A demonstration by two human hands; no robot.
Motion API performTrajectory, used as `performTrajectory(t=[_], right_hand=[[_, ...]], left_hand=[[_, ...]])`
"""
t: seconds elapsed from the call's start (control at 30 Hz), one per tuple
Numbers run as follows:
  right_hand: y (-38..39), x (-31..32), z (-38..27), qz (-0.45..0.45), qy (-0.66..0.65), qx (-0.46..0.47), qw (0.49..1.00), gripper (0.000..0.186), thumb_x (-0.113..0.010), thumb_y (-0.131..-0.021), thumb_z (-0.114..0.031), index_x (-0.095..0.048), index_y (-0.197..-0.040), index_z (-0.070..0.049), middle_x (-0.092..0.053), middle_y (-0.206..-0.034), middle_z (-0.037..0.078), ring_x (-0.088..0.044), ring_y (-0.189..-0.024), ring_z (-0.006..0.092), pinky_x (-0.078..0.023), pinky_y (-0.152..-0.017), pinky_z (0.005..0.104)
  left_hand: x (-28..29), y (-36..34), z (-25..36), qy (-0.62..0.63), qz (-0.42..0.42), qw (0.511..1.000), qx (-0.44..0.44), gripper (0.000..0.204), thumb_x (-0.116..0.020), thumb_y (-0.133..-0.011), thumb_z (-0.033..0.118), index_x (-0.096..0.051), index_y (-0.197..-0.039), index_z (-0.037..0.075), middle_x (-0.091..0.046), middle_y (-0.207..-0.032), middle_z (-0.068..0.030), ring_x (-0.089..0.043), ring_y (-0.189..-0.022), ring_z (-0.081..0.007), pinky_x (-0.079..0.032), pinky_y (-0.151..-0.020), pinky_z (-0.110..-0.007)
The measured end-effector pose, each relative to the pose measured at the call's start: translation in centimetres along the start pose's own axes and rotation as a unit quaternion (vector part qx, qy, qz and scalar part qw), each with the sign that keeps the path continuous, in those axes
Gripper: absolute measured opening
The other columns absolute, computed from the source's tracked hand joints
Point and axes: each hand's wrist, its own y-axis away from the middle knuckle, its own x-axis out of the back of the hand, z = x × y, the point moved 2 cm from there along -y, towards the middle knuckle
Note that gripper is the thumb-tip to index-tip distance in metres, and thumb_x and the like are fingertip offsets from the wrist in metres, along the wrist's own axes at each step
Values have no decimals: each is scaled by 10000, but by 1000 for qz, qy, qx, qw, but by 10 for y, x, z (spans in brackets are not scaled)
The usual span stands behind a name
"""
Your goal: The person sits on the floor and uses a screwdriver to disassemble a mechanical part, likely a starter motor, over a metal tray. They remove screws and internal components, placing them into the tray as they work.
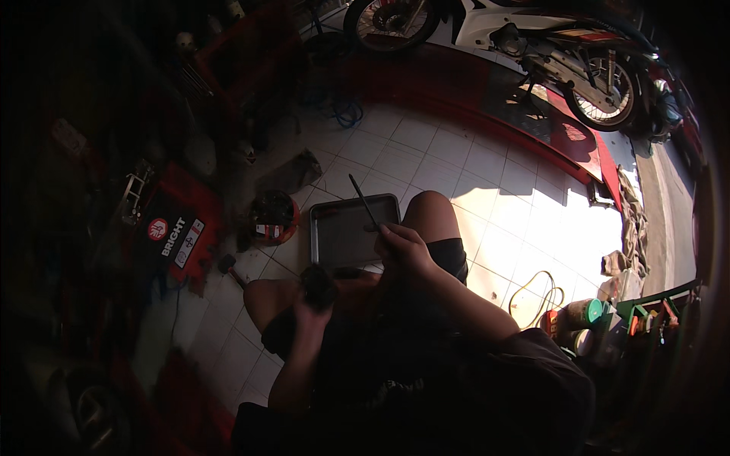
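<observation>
My right hand [404,247] is closed around a thin dark rod [360,196], whose free end points up and away over a shallow grey metal tray [392,209]. The rod's kind does not show; its lower end is hidden in my fingers. My left hand [310,310], lower and to the left, grips a dark, chunky part [318,286]. Deep shadow hides the details of this part. Both hands are in front of my body, between my bent knees, and the tray lies on the floor just beyond them.
Left of the tray are a round orange-and-black object [275,216], a mallet [228,264] and a red-and-black box [176,228]. A motorcycle [525,45] stands on a red platform [456,87] beyond. A yellowish loop [525,287] and a green-topped can [584,311] are at right.
</observation>
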Motion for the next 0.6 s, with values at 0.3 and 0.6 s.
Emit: performTrajectory(t=[0.3,0.6], right_hand=[[-54,20,139,127,-47,-157,978,349,-509,-1050,-253,-580,-1282,-2,-644,-1036,80,-628,-874,166,-530,-741,307],[-88,58,164,57,214,-165,961,450,-519,-1043,-254,-505,-1368,57,-647,-1106,124,-613,-1022,193,-530,-837,331]], left_hand=[[40,-35,-10,34,171,985,-4,454,-468,-1005,310,-530,-1345,14,-616,-1285,-202,-624,-1173,-326,-528,-1000,-487],[65,-112,3,-69,144,987,-6,481,-463,-1033,464,-584,-1286,73,-669,-1158,-151,-669,-1003,-294,-569,-861,-450]])
